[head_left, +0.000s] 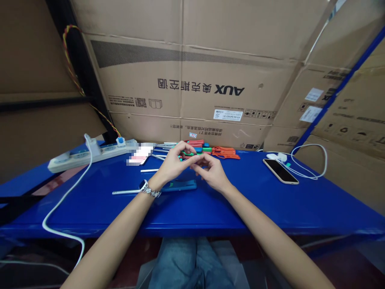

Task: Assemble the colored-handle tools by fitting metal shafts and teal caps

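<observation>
My left hand [175,161], with a watch on its wrist, is over the middle of the table, its thumb and index finger brought together. My right hand [213,171] meets it there, fingertips pinched against those of the left. Whatever sits between the fingertips is too small or hidden to make out. Beneath my left wrist lies a tool with a flat blue handle [183,185] and a thin metal rod [128,192]. Another metal rod [148,171] pokes out from behind my left hand. Just beyond the hands is a pile of similar tools with red, green, blue and orange handles [225,152].
A power strip [82,154] with plugs and a white cable stands at the left. A partly blurred phone-like item [142,154] lies beside the pile. At the right are a phone [281,171] and a coiled white cable [323,160]. Cardboard [192,64] walls the blue table [255,204].
</observation>
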Available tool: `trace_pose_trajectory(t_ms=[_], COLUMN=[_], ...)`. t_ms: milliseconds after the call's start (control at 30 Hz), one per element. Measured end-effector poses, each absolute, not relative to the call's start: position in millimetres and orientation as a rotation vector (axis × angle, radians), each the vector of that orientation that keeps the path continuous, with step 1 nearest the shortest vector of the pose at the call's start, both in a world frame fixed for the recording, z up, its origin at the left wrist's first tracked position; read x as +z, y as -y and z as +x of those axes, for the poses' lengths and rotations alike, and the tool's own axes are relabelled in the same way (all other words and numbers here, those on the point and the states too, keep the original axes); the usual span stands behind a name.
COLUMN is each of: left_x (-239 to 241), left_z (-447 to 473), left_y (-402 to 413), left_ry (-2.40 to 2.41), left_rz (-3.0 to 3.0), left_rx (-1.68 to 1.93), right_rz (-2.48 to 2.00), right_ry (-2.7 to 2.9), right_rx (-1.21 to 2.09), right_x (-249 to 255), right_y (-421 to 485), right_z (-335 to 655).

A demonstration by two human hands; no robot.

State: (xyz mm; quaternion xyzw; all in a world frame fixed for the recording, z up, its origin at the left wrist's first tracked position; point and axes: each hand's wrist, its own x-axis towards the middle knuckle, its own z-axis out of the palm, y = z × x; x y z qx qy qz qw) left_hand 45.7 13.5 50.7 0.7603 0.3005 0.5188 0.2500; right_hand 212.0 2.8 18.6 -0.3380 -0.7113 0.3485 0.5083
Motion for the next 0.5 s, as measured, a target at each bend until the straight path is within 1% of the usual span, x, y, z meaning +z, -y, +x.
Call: trace_pose_trajectory(t_ms=[167, 333, 500], left_x=[53.0, 48.2, 47.3], left_z=[40.8, 43.7, 44.0], left_y=[-12.2, -15.4, -17.1], left_ry=[-0.719, -0.797, -0.910], left_rz=[2.182, 2.090, 2.032], left_rx=[1.312, 1.411, 1.480], right_rz=[-0.779, -0.808, -0.776], right_ry=[1.816, 1.755, 1.719], right_rx=[0.848, 0.796, 0.895], right_x=[21.3, 18.6, 17.0], right_y=[-1.2, -2.6, -4.6], right_z=[214.8, 214.2, 213.8])
